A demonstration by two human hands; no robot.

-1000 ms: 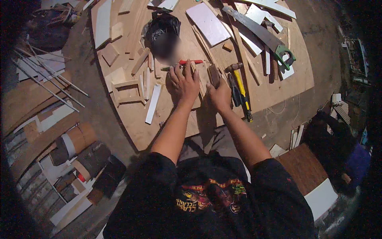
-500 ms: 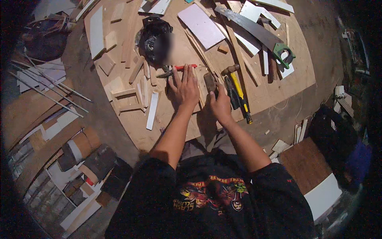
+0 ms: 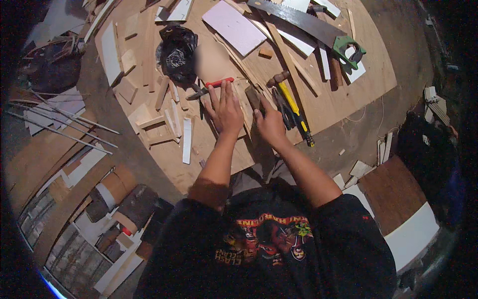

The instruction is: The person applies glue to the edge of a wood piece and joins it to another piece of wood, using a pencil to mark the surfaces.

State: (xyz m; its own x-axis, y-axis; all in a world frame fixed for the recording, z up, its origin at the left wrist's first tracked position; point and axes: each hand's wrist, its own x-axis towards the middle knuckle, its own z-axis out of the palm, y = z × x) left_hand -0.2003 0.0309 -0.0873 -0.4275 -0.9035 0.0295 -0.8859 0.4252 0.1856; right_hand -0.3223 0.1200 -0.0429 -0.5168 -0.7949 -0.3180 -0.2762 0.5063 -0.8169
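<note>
My left hand (image 3: 228,112) lies on the wooden tabletop with its fingers stretched out, the fingertips at a red-handled tool (image 3: 219,82). That tool has a dark metal head; its exact kind is partly covered by my fingers. My right hand (image 3: 272,123) has its fingers closed around the near end of a small brown block (image 3: 253,97), which rests on the table. Just right of it lie a pair of dark-handled pliers (image 3: 284,108) and a hammer (image 3: 289,97) with a yellow and black handle.
A black plastic bag (image 3: 177,55) sits beyond my left hand. Wood offcuts, a small wooden frame (image 3: 152,127) and a pinkish board (image 3: 234,27) are spread over the table. A green-handled handsaw (image 3: 318,27) lies at the far right. More scrap boards (image 3: 391,194) are on the floor.
The view has shifted, so the table's things appear further left and slightly higher. My left hand stays by the red-handled tool, and my right hand stays on the brown block.
</note>
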